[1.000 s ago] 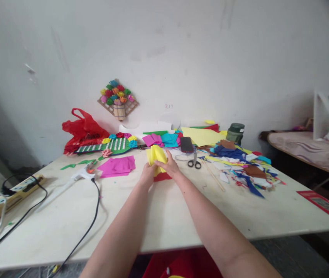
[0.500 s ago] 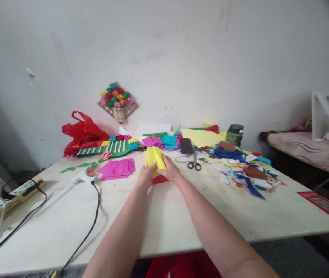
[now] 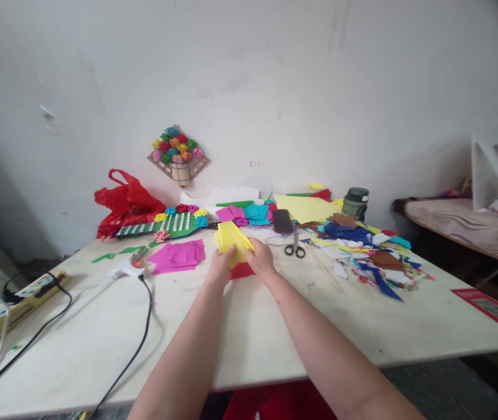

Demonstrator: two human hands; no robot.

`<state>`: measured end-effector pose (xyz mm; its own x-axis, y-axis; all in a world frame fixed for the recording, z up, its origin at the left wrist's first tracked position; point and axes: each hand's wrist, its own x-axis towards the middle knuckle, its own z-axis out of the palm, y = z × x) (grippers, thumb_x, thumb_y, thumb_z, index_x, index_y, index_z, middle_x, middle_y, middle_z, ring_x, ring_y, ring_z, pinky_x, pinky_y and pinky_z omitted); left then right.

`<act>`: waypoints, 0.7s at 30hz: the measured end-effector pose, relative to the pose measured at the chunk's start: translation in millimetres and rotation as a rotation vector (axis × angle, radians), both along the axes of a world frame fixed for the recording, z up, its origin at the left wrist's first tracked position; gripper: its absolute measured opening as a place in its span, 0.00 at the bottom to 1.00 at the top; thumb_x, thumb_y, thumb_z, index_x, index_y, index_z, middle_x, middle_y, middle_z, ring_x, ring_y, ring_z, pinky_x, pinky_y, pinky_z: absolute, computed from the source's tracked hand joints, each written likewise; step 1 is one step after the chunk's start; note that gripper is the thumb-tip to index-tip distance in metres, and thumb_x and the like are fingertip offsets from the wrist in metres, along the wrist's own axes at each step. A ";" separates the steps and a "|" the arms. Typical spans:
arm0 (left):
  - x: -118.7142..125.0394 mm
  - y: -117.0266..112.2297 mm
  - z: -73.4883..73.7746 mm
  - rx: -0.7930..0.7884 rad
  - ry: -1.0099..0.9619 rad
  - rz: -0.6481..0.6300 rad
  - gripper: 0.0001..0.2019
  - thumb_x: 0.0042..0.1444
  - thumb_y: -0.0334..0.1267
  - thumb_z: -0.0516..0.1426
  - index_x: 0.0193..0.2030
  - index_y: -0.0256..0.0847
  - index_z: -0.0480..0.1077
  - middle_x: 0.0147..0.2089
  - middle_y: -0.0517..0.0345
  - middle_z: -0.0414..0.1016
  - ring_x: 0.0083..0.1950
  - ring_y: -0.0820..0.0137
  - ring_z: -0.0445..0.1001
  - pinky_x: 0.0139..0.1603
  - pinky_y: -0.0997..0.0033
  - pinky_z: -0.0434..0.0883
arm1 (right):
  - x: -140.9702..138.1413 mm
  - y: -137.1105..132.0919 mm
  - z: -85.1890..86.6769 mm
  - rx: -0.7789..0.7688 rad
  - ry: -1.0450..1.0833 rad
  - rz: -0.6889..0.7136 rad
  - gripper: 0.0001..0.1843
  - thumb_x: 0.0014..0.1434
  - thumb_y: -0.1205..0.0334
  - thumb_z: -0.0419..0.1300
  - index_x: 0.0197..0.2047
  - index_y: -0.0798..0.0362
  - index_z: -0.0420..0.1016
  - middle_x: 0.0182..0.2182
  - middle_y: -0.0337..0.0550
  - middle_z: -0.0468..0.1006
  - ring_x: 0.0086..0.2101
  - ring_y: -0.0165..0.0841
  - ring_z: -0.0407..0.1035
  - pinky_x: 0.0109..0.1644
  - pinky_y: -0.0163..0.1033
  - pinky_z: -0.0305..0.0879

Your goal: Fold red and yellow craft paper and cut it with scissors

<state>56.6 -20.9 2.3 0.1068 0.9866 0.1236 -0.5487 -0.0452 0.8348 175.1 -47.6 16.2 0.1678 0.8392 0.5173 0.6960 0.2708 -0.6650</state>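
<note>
While the left hand [image 3: 221,266] and right hand [image 3: 263,260] grip folded yellow paper [image 3: 232,240] with red paper [image 3: 242,270] showing beneath, near the middle of the white tabletop [image 3: 255,350], open room flanks both forearms [image 3: 194,341] toward its near edge.

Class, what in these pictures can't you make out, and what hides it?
In the head view:
Left hand and right hand: some fingers, hidden by the yellow sheet they hold.
Red sheet: its far part, behind the yellow sheet and hands.
Bag: any contents, hidden by its plastic.
Bed: cut off by the right edge.
Card: fine print, too small.
</note>
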 end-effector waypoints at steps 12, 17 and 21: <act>2.1 -3.3 8.2 -0.047 0.030 0.049 0.21 0.45 0.45 0.62 0.44 0.35 0.67 0.36 0.49 0.74 0.36 0.65 0.74 0.27 0.72 0.71 | -1.7 21.2 -13.9 -0.046 0.799 0.077 0.12 0.46 0.53 0.55 0.24 0.54 0.67 0.17 0.35 0.66 0.21 0.30 0.63 0.22 0.33 0.61; -3.5 -7.1 10.5 -0.042 0.120 -0.011 0.27 0.38 0.41 0.66 0.47 0.38 0.67 0.42 0.49 0.74 0.36 0.66 0.74 0.26 0.74 0.71 | 1.8 21.8 -10.5 -0.048 1.172 0.154 0.14 0.41 0.58 0.60 0.32 0.57 0.70 0.24 0.40 0.74 0.23 0.31 0.68 0.21 0.33 0.65; -5.5 -0.6 5.9 -0.109 0.139 0.077 0.23 0.39 0.40 0.66 0.43 0.34 0.68 0.40 0.46 0.74 0.33 0.67 0.74 0.24 0.74 0.71 | 4.6 18.7 -6.2 -0.061 1.258 0.156 0.14 0.39 0.62 0.61 0.32 0.58 0.70 0.24 0.41 0.75 0.21 0.29 0.68 0.19 0.32 0.66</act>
<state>51.1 -21.5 8.2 0.0390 0.9992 0.0050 -0.4263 0.0121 0.9045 179.7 -28.9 10.0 0.4109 0.9111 0.0326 -0.4599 0.2380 -0.8555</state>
